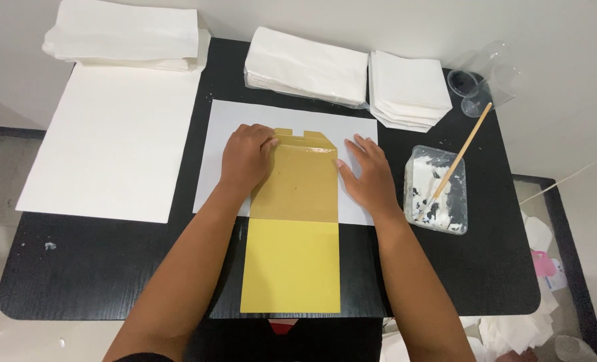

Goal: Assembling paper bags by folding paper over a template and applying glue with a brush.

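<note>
Both flat hands, left hand (246, 157) and right hand (369, 175), on yellow-brown paper bag (294, 221).

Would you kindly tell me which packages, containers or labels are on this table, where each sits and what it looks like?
Yellow envelope: table centre, flat, rectangular, brownish folded panel pressed by left hand and right hand.
Plastic tub: right of the envelope, clear, rectangular, white paste inside, wooden stick leaning in it.
Plastic cups: far right corner, clear, lying on their sides.
Labels, signs, screens: none visible.
</note>
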